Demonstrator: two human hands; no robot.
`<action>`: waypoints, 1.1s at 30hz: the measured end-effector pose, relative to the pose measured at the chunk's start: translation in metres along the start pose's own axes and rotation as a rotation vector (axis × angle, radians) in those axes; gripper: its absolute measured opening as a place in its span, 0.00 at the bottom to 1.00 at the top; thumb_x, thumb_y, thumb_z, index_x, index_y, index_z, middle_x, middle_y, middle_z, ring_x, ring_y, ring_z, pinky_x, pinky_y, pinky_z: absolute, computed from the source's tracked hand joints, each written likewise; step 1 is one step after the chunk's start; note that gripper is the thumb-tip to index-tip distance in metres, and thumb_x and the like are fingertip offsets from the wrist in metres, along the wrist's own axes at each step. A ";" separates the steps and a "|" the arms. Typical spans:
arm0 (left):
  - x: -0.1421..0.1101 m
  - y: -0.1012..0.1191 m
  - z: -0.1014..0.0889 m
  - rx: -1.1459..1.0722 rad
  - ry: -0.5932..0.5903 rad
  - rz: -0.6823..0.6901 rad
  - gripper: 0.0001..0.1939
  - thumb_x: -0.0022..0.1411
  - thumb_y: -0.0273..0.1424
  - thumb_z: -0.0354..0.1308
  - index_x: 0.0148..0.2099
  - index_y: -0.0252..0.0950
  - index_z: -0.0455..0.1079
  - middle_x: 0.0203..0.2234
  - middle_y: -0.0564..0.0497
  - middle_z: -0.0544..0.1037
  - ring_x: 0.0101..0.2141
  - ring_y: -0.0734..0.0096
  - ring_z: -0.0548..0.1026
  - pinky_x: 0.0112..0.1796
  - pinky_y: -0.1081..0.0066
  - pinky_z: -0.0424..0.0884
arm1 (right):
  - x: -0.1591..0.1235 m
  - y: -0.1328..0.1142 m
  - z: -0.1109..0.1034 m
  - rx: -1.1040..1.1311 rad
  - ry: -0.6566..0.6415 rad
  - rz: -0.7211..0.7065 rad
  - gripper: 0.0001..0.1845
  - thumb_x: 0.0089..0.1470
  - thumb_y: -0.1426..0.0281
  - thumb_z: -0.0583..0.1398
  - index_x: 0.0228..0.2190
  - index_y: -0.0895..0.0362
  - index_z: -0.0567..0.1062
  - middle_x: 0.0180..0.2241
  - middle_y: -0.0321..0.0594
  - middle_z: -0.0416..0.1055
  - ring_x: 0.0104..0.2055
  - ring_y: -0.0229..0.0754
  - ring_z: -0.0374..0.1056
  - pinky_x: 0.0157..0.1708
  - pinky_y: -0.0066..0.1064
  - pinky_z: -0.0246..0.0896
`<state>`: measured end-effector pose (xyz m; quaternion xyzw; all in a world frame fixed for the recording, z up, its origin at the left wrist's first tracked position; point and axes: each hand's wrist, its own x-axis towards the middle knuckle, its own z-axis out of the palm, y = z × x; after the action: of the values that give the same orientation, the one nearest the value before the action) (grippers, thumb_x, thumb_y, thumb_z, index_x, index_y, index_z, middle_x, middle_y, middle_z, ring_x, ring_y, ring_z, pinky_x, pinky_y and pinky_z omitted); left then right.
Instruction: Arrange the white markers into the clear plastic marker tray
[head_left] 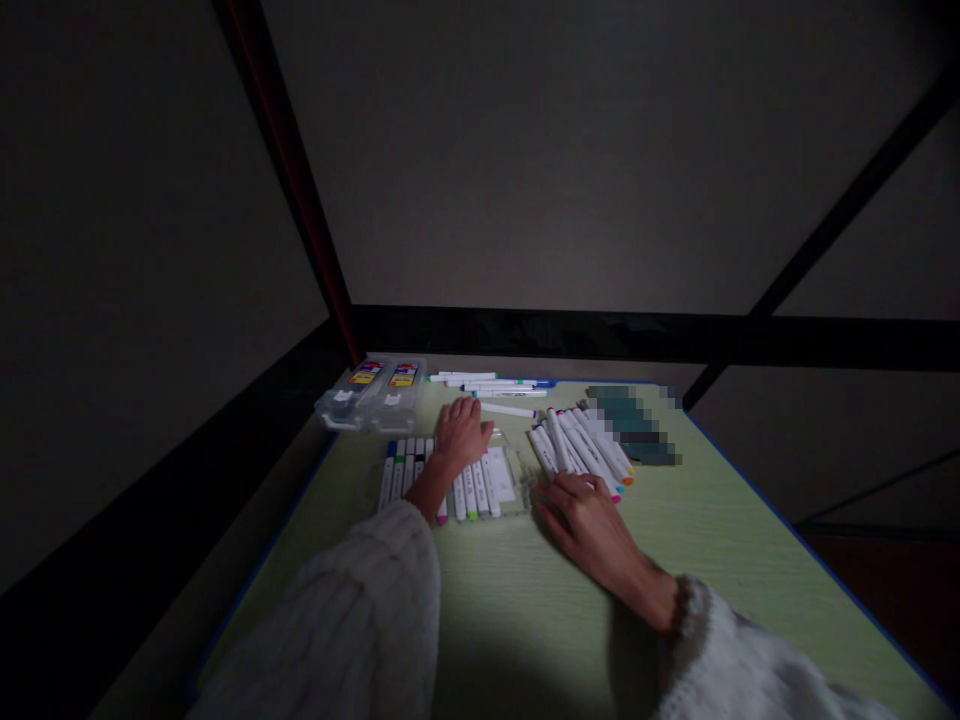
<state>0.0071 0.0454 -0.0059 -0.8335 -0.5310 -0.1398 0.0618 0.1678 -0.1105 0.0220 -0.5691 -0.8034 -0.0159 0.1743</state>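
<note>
My left hand (pixel 460 437) rests over the upper part of a clear plastic case (pixel 517 478), its fingers stretched forward and its thumb apart. White markers with coloured ends (pixel 471 490) lie side by side in the case, several of them partly covered by my left hand and wrist. A single white marker (pixel 508 410) lies just beyond the fingers. My right hand (pixel 589 520) is low over the table at the near edge of a loose marker pile (pixel 581 445), with its fingers extended and nothing visibly gripped. Its fingertips are near the case's right edge.
Two clear cases with coloured labels (pixel 394 400) lie at the back left of the pale green table (pixel 480 610). More markers (pixel 495 384) are spread along the back edge. A blurred dark green item (pixel 634 425) lies at the right. Walls stand behind and to the left.
</note>
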 end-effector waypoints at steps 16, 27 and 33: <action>-0.002 0.003 -0.007 0.019 0.042 -0.030 0.18 0.59 0.39 0.44 0.46 0.33 0.63 0.41 0.42 0.67 0.44 0.59 0.62 0.48 0.59 0.52 | 0.001 0.002 0.002 0.023 -0.007 -0.018 0.09 0.53 0.73 0.53 0.33 0.57 0.73 0.28 0.39 0.68 0.35 0.43 0.63 0.37 0.34 0.46; -0.002 0.006 -0.014 0.003 -0.051 -0.080 0.18 0.61 0.40 0.42 0.44 0.33 0.62 0.40 0.41 0.66 0.44 0.59 0.62 0.46 0.61 0.56 | 0.001 0.000 0.000 0.020 -0.015 -0.018 0.09 0.53 0.73 0.52 0.32 0.57 0.72 0.28 0.39 0.67 0.36 0.42 0.63 0.38 0.34 0.46; -0.002 0.007 -0.015 -0.002 -0.100 -0.100 0.19 0.61 0.41 0.40 0.44 0.33 0.63 0.42 0.40 0.66 0.45 0.58 0.62 0.44 0.61 0.58 | 0.001 0.000 0.000 0.033 -0.016 -0.022 0.08 0.53 0.73 0.52 0.31 0.57 0.72 0.29 0.39 0.68 0.36 0.43 0.63 0.38 0.34 0.47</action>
<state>0.0100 0.0371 0.0081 -0.8118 -0.5744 -0.1013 0.0274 0.1676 -0.1099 0.0224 -0.5573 -0.8113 0.0001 0.1769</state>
